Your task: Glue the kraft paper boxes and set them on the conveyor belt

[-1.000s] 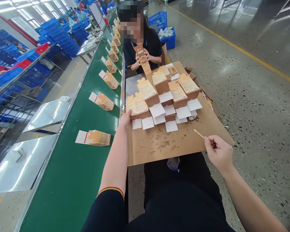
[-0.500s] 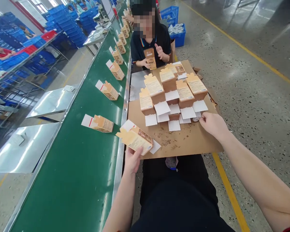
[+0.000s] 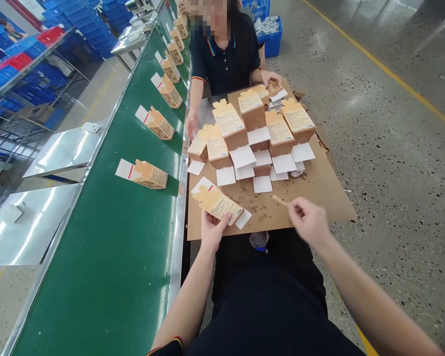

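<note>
Far left, the smooth green belt carries a row of open-flapped tan cartons. Now to the left hand: it's closed around the lower end of a tan printed cardboard box with white flaps, thumb on the near side, wrist low, forearm rising from below. The box slants over the near left of the brown cardboard-covered surface, its top flaps pointing at the belt. Firm but light looks right here: too hard a squeeze could dent the card, and fingers kept low leave the flaps free. Behind stands a pile of tan cartons, a co-worker beyond. Over on the right, the right hand has its grip curled nearly shut, pinching a thin pale stick aimed leftward; motion blurs it, so steadying it seems wise.
</note>
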